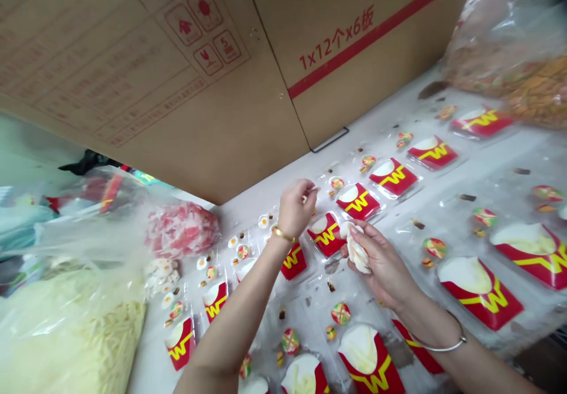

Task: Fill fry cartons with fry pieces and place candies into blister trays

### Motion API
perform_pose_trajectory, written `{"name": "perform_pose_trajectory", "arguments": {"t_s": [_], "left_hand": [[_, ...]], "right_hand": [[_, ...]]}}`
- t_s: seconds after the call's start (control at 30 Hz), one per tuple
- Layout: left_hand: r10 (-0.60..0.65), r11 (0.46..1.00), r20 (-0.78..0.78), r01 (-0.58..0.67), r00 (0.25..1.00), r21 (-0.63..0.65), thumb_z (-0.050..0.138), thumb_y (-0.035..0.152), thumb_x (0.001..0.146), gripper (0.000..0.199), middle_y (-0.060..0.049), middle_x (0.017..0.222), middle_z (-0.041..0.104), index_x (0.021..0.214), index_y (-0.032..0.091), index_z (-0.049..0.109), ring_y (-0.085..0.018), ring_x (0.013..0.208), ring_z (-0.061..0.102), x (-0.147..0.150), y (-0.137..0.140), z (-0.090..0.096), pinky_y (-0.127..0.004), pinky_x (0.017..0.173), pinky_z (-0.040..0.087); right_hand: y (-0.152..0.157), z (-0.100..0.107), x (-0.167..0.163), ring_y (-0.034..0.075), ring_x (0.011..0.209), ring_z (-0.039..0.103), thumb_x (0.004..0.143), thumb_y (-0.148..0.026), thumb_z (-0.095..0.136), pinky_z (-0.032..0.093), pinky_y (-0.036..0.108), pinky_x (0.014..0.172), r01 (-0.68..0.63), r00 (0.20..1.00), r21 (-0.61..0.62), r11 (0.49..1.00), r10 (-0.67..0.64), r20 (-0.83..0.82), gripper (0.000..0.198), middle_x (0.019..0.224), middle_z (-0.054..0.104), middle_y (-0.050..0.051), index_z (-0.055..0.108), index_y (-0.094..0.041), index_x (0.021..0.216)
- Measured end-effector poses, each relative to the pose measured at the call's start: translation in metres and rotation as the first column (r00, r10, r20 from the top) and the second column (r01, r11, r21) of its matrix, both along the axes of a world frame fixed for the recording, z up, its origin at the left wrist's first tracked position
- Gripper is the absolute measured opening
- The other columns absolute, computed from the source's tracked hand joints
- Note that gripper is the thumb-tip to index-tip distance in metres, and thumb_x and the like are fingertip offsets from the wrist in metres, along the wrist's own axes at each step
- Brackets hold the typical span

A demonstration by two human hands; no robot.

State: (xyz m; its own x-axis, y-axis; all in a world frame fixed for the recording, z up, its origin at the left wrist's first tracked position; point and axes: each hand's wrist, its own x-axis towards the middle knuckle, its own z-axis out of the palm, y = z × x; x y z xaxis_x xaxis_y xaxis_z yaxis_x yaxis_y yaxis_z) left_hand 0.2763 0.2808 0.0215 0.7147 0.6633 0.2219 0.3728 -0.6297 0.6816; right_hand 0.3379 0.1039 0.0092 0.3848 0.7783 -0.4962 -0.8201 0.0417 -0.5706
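My right hand is closed round a small bunch of white miniature fried eggs; their yolks do not show. Slightly blurred, my left hand is pinched shut above the row of clear packets; what its fingertips hold is too small to make out. Below the hands lie red fries boxes with a yellow W, such as this fries box. Beside the boxes sit miniature pizzas, tiny burgers and small brown pieces. Single fried eggs lie at the left packets.
A large cardboard carton stands along the back of the table. At left are a bag of pale fries-like strips, a bag of pink-and-white pieces and a pile of fried eggs. Another plastic bag with orange-brown pieces sits back right.
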Motion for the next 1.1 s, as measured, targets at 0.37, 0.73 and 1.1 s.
{"name": "perform_pose_trajectory", "arguments": {"t_s": [0.37,0.73,1.1], "left_hand": [[-0.115,0.869,-0.526,0.341,0.843,0.357,0.044,0.013,0.084,0.02,-0.013,0.095,0.056,0.082,0.016,0.064,-0.023,0.088,0.05,0.052,0.044,-0.035,-0.037,0.08,0.035],[-0.488,0.855,-0.173,0.428,0.855,-0.293,0.059,0.034,0.083,0.016,-0.003,0.086,0.061,0.085,0.018,0.059,-0.014,0.08,0.056,0.036,-0.038,0.026,-0.025,0.074,0.044],[-0.183,0.852,-0.242,0.276,0.953,0.444,0.042,0.015,0.087,0.02,-0.006,0.096,0.062,0.087,0.018,0.062,-0.015,0.084,0.057,0.132,0.038,-0.016,-0.024,0.072,0.042]], "right_hand": [[-0.013,-0.003,0.026,0.011,0.058,0.052,0.074,-0.038,0.072,0.036,0.018,0.043,0.036,0.999,-0.04,0.999,-0.035,0.018,0.029,0.065,0.056,-0.001,0.06,-0.024,0.097],[-0.016,0.002,0.042,0.009,0.051,0.045,0.08,-0.039,0.064,0.034,0.018,0.044,0.012,1.0,0.054,0.998,-0.013,0.017,0.026,0.065,0.06,0.001,0.062,-0.019,0.097],[-0.036,0.006,0.075,0.011,0.061,0.053,0.081,-0.036,0.063,0.035,0.016,0.042,0.091,0.994,0.005,0.996,-0.091,-0.06,0.033,0.082,0.063,0.004,0.059,-0.021,0.11]]}}
